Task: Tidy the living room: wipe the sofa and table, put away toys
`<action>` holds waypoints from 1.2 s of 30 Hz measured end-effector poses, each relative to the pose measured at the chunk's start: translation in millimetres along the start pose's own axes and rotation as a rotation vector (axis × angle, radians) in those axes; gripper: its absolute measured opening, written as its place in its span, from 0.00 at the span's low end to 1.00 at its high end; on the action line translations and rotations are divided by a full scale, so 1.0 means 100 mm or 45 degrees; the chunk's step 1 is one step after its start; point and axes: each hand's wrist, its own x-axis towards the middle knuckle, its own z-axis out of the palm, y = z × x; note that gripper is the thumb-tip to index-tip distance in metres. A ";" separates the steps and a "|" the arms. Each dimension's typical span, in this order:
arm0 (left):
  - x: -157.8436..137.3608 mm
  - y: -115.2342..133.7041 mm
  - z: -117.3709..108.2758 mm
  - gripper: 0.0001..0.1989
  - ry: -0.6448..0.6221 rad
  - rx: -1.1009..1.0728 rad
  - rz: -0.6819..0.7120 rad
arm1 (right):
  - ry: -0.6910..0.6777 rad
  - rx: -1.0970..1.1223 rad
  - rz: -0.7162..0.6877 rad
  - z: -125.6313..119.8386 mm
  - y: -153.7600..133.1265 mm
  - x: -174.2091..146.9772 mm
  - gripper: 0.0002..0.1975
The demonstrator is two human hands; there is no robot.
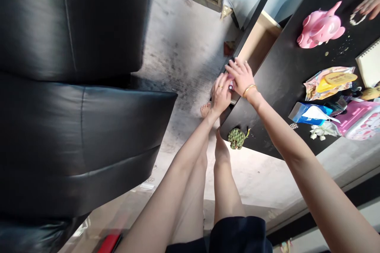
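Observation:
Both hands are at the near end of an open drawer (259, 41) in a black table (273, 75). My left hand (221, 94), with a ring on one finger, is curled around a small pinkish object with a dark round end (230, 87). Its kind cannot be made out, since fingers cover most of it. Close beside it, my right hand (242, 77) wears a gold bangle and reaches over the drawer. Its fingers are stretched out and apart near the drawer's black front panel. The drawer's pale inside shows beyond my hands.
A pink elephant-shaped figure (320, 27), snack bag (329, 83), blue packet (311, 113), pink case (359, 118) and notebook (369, 63) lie on the table. A green seedpod-like object (236, 138) sits at its corner. Another person's hand (368, 6) rests opposite. A black sofa (83, 126) stands left.

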 end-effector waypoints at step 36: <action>1.13 0.85 -2.65 0.13 -0.429 -0.031 -0.644 | -0.556 0.361 0.880 -1.07 -0.15 0.91 0.25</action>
